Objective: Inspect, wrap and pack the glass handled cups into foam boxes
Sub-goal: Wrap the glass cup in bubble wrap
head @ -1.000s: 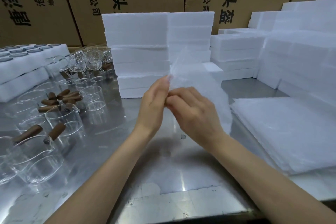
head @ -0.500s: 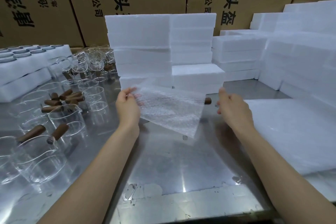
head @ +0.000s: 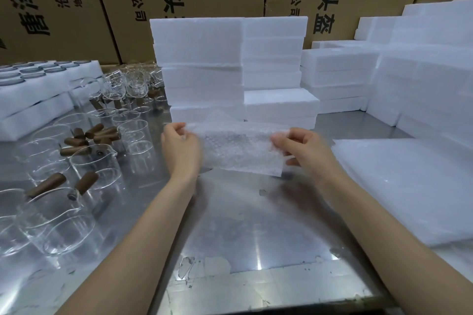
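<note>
Left hand (head: 181,151) and right hand (head: 304,151) each pinch end of bubble wrap sheet (head: 238,151), stretched above steel table (head: 256,225); light, limp, needs edge holds. Glass handled cups (head: 84,186) wait left: fragile, slippery, lift by wooden handle

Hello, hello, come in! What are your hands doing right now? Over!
Left hand and right hand each pinch an end of the clear bubble-wrap sheet, stretched above the steel table. No cup wrapped yet. Nothing in the way.
</note>
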